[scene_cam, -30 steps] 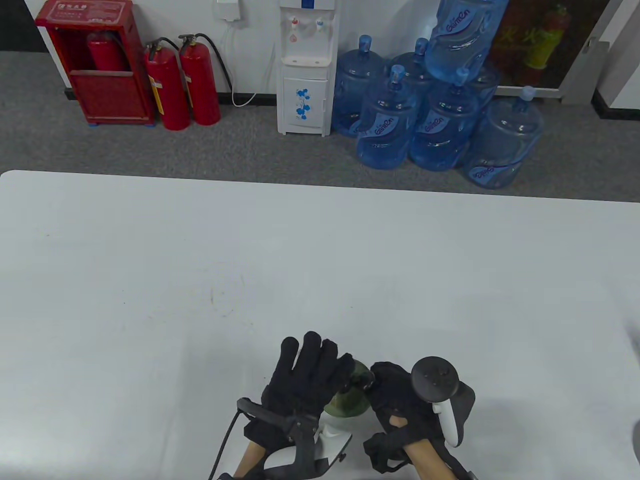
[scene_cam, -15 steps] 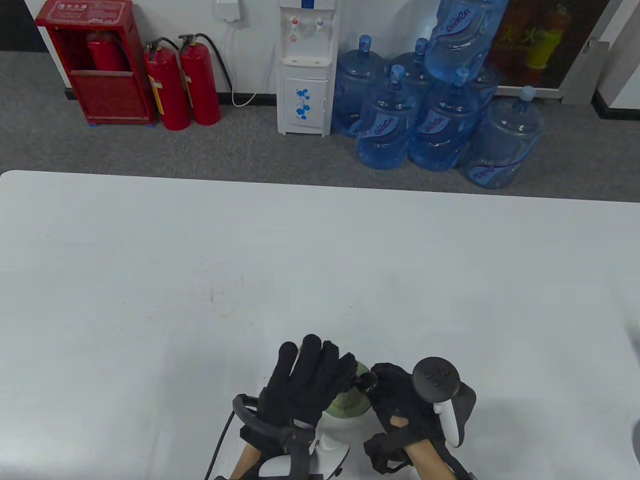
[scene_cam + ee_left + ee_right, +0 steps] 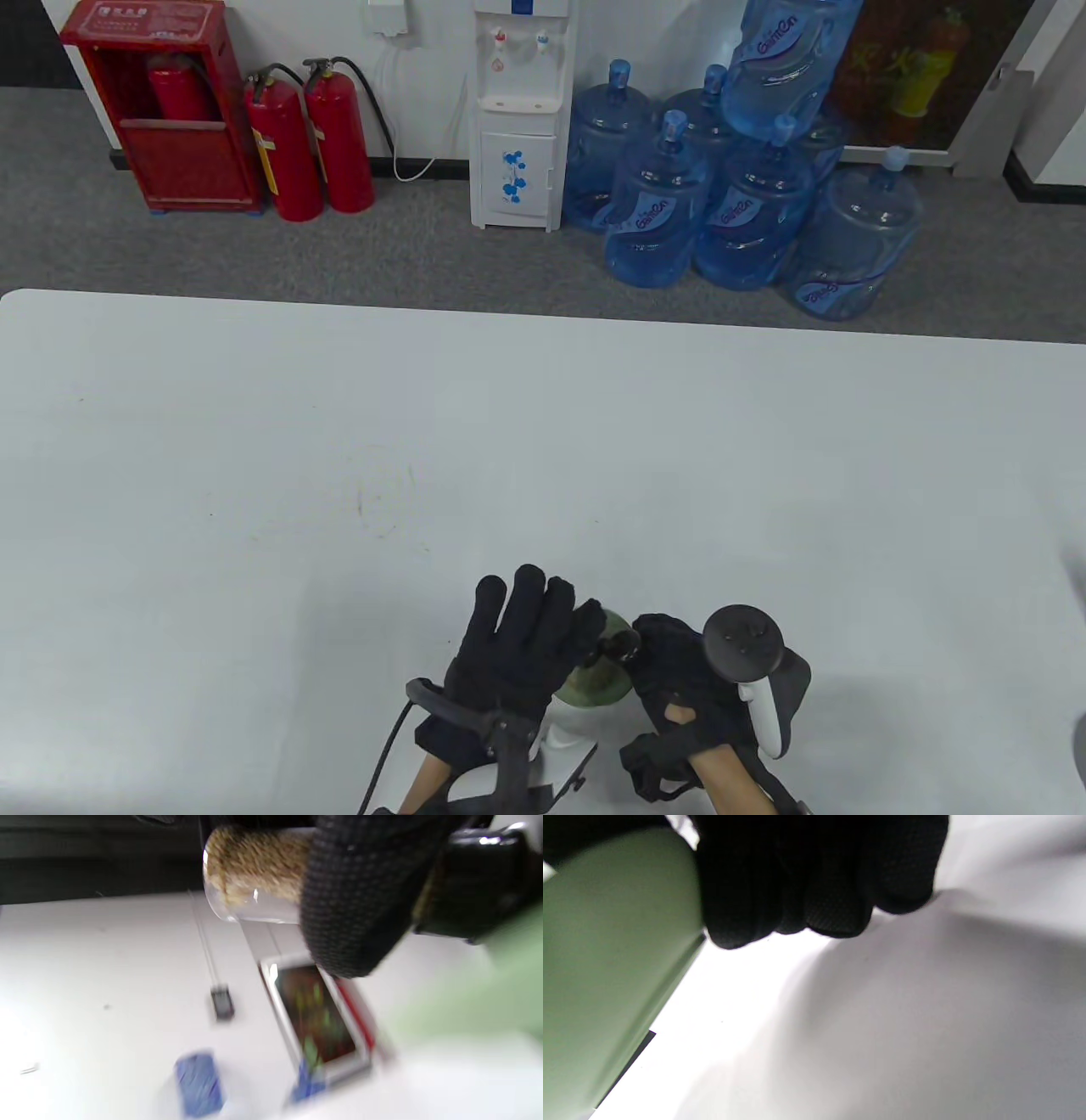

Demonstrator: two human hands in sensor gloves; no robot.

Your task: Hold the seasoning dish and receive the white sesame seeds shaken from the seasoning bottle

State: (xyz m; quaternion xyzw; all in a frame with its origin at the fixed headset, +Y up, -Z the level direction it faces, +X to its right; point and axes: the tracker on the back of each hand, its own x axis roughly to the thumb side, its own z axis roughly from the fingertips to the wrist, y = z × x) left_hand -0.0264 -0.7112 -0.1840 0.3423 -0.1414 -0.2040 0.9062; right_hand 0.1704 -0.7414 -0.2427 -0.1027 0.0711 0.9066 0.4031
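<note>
My left hand (image 3: 517, 654) holds a clear seasoning bottle (image 3: 254, 874) full of pale sesame seeds. The bottle lies on its side, its black cap (image 3: 626, 647) pointing right over the dish. A gloved finger (image 3: 352, 899) wraps the bottle's middle. In the table view the hand's fingers stretch forward and hide the bottle's body. My right hand (image 3: 674, 679) grips the green seasoning dish (image 3: 594, 683) at its right side, near the table's front edge. The dish also shows in the right wrist view (image 3: 606, 963), beside my curled fingers (image 3: 814, 878). Whether seeds lie in the dish is hidden.
The white table (image 3: 543, 441) stretches far ahead and to both sides. A grey object (image 3: 1079, 577) pokes in at the right edge. Water jugs (image 3: 747, 212) and fire extinguishers (image 3: 310, 140) stand on the floor beyond the table.
My left hand with the bottle dipped slightly towards me and came back up, a small shaking motion. The right hand and dish stayed almost still.
</note>
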